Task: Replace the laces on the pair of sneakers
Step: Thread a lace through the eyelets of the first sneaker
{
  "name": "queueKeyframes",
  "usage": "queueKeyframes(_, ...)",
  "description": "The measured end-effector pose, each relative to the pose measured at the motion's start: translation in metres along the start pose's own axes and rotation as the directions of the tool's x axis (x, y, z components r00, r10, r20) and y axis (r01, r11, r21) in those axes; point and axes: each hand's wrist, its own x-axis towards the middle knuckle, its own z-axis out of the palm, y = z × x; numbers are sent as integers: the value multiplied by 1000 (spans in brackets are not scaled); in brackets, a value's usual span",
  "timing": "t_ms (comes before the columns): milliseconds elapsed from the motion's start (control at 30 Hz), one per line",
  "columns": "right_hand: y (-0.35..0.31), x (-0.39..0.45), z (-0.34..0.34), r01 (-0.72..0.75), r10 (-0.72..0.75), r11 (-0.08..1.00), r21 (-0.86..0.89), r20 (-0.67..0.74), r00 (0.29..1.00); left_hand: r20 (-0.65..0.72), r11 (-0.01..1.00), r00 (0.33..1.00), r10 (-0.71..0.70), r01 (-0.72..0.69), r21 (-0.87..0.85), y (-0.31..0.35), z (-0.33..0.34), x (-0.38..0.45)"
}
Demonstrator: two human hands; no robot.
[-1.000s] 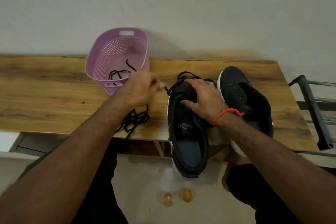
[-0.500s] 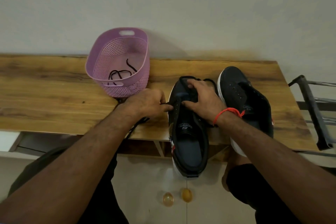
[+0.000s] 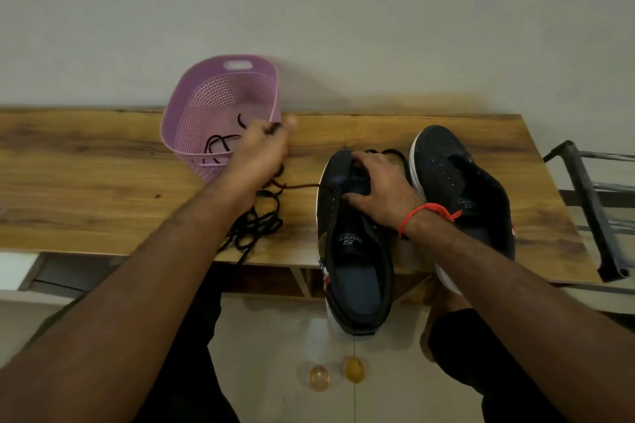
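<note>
The hands share the job: the left hand (image 3: 261, 154) pinches the black lace (image 3: 302, 186), the right hand (image 3: 381, 189) grips the near sneaker (image 3: 354, 251), so pull slowly and straight.

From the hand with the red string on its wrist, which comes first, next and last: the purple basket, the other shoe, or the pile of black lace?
From the right hand, in the head view:
1. Other shoe, just to its right.
2. Pile of black lace, to the left near the table's front edge.
3. Purple basket, far left at the back.
</note>
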Motion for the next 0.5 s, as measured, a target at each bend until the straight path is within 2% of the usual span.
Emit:
queueKeyframes(33, 0, 0, 0, -3, 3, 1000, -1, 1, 1000, 102, 956, 993, 52, -79, 284, -8, 7, 0)
queueKeyframes(67, 0, 0, 1, -4, 4, 1000, 1, 0, 1000, 220, 859, 974, 52, -156, 487, -14, 13, -1)
queueKeyframes(100, 1, 0, 1, -6, 6, 1000, 7, -1, 1000, 326, 769, 945, -2, -207, 605, -17, 19, -2)
queueKeyframes(133, 1, 0, 1, -7, 7, 1000, 19, -4, 1000, 396, 706, 916, -64, -239, 667, -19, 21, -3)
queueKeyframes(167, 2, 0, 0, -6, 7, 1000, 30, -7, 1000, 438, 685, 892, -110, -252, 684, -19, 21, -3)
queueKeyframes(200, 2, 0, 0, -5, 6, 999, 33, -7, 1000, 451, 716, 885, -111, -244, 654, -17, 19, -3)
queueKeyframes(233, 2, 0, 0, -6, 6, 1000, 28, -3, 1000, 419, 784, 906, -59, -218, 582, -14, 16, -2)
queueKeyframes(267, 2, 0, 0, -8, 8, 1000, 19, 1, 1000, 324, 853, 945, 33, -196, 483, -8, 13, -3)
queueKeyframes(300, 2, 0, 0, -9, 9, 1000, 18, 0, 1000, 159, 896, 978, 136, -190, 400, -4, 10, -2)
queueKeyframes(333, 2, -1, -1, -7, 7, 999, 31, -11, 1000, -24, 911, 974, 227, -204, 359, -1, 7, 0)
queueKeyframes(367, 2, -1, -3, -2, 5, 998, 65, -40, 999, -150, 907, 946, 289, -220, 359, 0, 4, 2)
queueKeyframes(400, 1, -2, -6, 3, 8, 993, 118, -89, 996, -197, 900, 930, 312, -223, 375, 0, 0, 3)
queueKeyframes(500, -1, -2, -23, 19, 80, 947, 320, -294, 952, -140, 872, 959, 247, -157, 465, -5, -3, 0)
